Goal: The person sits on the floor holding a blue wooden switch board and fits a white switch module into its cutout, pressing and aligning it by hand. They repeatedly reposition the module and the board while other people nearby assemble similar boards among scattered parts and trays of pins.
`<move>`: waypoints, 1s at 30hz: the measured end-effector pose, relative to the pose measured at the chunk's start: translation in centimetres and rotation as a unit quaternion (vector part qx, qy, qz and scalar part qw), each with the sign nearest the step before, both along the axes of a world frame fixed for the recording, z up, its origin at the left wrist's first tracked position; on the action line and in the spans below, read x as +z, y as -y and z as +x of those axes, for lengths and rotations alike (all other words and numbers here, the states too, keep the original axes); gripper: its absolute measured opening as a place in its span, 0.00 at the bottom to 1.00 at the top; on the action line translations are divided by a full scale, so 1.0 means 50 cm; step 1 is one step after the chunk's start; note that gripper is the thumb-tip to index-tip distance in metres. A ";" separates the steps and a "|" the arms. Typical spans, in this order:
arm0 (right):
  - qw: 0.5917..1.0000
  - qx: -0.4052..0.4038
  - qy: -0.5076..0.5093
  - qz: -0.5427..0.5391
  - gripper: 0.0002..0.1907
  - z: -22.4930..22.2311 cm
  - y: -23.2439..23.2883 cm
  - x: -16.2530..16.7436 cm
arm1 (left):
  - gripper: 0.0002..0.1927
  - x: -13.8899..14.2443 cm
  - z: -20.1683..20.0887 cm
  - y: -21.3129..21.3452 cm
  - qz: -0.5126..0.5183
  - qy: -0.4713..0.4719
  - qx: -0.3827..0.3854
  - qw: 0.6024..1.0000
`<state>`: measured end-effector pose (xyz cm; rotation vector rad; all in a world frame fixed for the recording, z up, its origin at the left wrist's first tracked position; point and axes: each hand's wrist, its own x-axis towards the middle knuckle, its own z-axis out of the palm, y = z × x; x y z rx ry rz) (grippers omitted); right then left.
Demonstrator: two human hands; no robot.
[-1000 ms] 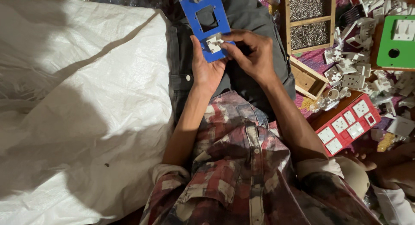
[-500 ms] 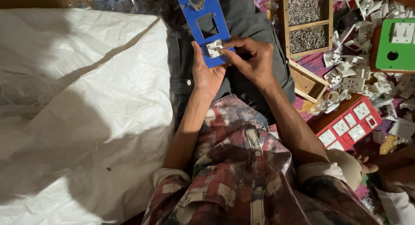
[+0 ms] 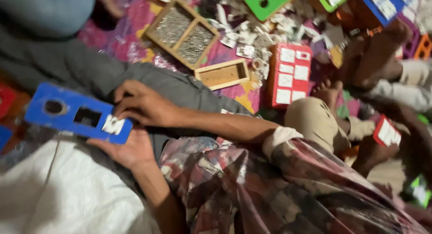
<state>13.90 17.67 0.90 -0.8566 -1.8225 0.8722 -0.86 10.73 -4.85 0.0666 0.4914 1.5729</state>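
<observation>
Left grip (image 3: 127, 149) clamped under blue plate (image 3: 72, 115), right grip (image 3: 139, 104) pinching white insert (image 3: 113, 124) on plate's near end

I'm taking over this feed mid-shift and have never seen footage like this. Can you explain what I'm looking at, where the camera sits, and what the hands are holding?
There is no machine here: a person works with two bare hands, filmed by one camera worn on their head and looking down. So the single view is their own, over their checked shirt.

The left hand supports a blue plate with cut-out holes from underneath. The right hand rests its fingers on a small white insert sitting in that plate.

On the patterned cloth beyond lie a wooden tray with two compartments of small metal parts, a smaller wooden box, a red plate with white inserts and scattered white pieces. A white sack lies at lower left. Another person's feet show at right.
</observation>
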 end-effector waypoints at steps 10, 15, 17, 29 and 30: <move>0.996 0.003 0.076 0.051 0.20 0.000 0.005 0.016 | 0.39 0.011 0.011 -0.016 0.002 -0.104 0.045 0.994; 0.995 0.020 0.080 0.050 0.21 -0.006 -0.005 0.029 | 0.37 0.000 0.003 -0.021 -0.009 -0.062 0.059 0.996; 0.993 0.030 0.092 0.064 0.18 -0.009 -0.008 0.034 | 0.36 -0.005 -0.001 -0.021 0.001 -0.051 0.062 0.997; 0.998 0.001 0.052 0.043 0.09 -0.023 -0.009 0.028 | 0.30 -0.017 -0.003 -0.016 0.011 0.007 0.066 0.998; 0.997 0.004 0.059 0.042 0.09 -0.023 -0.009 0.029 | 0.31 -0.014 -0.002 -0.017 0.016 -0.007 0.064 0.998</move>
